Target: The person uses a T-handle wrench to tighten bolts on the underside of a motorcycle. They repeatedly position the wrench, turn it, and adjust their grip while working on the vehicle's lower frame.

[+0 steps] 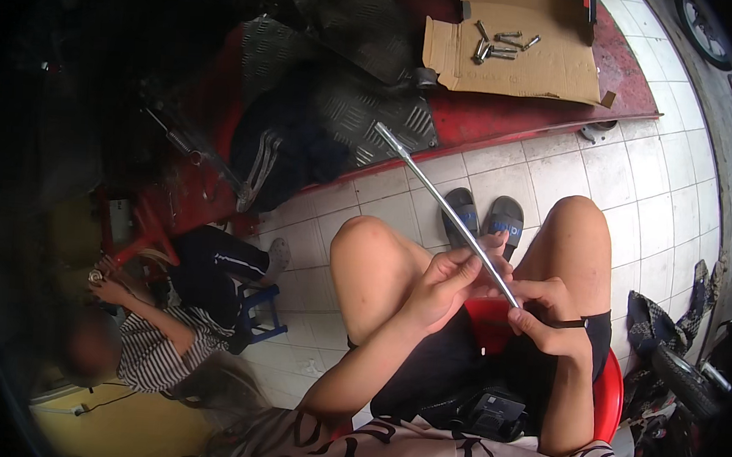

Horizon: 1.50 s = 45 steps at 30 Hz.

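Cardboard bears bolts; left hand and right hand grip a metal rod.

Lay dim at upper left, bright on the tiles, glinted along the rod, curved toward dark edges

The right hand covered the lower tip of the metal rod, which in turn hid part of the left hand. The wearer's legs concealed most of the red stool. The top edge cut off the cardboard and, farther right, a wheel. The small item held by the seated co-worker was too tiny to identify, and that person's head was blurred. The red platform partly hid a metal part beneath its rim.
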Tool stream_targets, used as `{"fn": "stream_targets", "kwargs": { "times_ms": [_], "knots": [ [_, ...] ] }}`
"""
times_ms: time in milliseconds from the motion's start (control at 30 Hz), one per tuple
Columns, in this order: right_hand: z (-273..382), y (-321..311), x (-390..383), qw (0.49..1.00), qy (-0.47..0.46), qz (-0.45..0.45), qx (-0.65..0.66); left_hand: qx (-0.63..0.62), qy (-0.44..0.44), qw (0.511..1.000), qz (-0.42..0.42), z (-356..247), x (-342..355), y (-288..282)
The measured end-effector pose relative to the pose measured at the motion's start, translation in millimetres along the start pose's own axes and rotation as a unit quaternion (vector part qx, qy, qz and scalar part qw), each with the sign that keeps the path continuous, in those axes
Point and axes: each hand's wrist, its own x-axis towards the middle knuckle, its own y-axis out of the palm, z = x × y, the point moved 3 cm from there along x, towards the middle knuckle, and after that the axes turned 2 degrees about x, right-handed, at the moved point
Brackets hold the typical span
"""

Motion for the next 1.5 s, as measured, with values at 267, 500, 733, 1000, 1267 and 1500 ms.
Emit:
{"fn": "stream_targets", "kwargs": {
  "times_ms": [267,500,733,1000,1267,1500],
  "knots": [
    [7,-6,11,0.993,-0.028,-0.009,-0.111,0.062,0.009,0.998,-0.009,1,2,-12],
    [-8,-4,14,0.991,-0.072,0.027,-0.112,0.014,0.015,0.999,-0.036,3,1,-13],
    [-11,0,18,0.993,-0.078,0.063,0.055,0.184,0.083,0.978,-0.055,-16,12,-5],
    [-17,-26,-5,0.912,-0.066,-0.001,0.404,0.582,0.412,0.678,-0.178,-141,132,30],
    [-7,-39,4,0.869,-0.108,0.044,0.481,0.816,0.168,0.503,-0.230,-179,254,25],
    [-1,-47,5,0.871,-0.066,0.052,0.483,0.879,0.047,0.428,-0.204,-184,275,18]
  ]
}}
